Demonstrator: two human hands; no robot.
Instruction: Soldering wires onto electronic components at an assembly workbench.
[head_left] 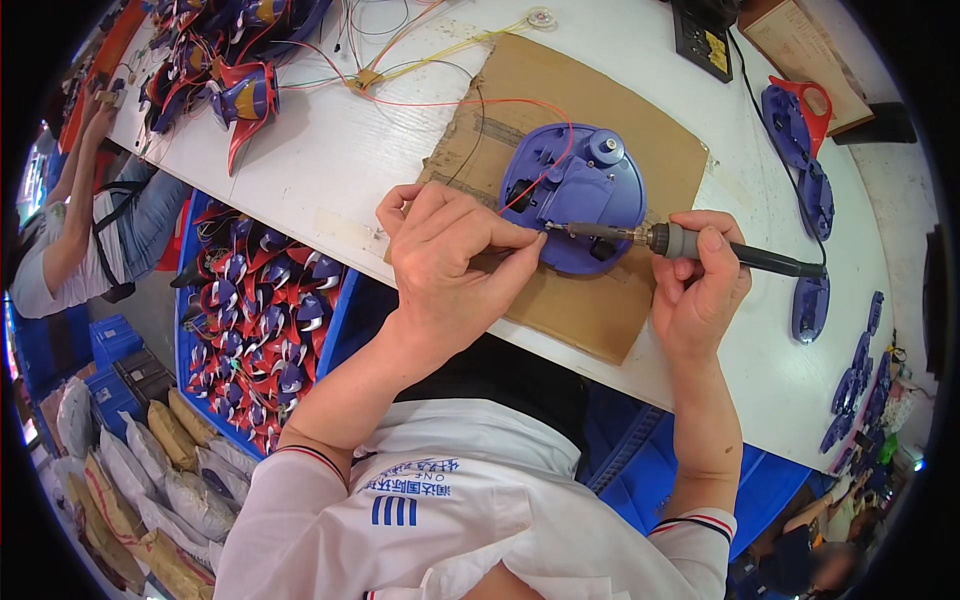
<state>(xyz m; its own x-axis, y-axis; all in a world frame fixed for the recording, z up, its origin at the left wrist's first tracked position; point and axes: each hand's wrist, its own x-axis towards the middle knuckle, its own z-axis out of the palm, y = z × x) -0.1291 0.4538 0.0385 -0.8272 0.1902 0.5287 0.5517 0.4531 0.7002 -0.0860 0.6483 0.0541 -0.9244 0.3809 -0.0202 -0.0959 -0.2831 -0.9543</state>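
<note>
A round purple plastic housing (pixel 590 200) lies on a flat sheet of brown cardboard (pixel 600 320), its inner side with posts and black parts facing up. In my right hand (pixel 702 285) is a soldering iron (pixel 690 243), gripped like a pen. Its tip points left and meets the lower part of the housing. My left hand (pixel 455 255) is closed in a pinch right beside that tip; what lies between the fingertips is too small to make out. A thin red wire (pixel 535 101) crosses the cardboard and loops down into the housing.
Red and purple toy-like parts (pixel 245 95) with loose wires are heaped at the far left. A blue bin (pixel 335 330) of similar parts stands below the table edge. More purple shells (pixel 805 180) lie at the right, beside the iron's black cord. Another person (pixel 85 215) works at the left.
</note>
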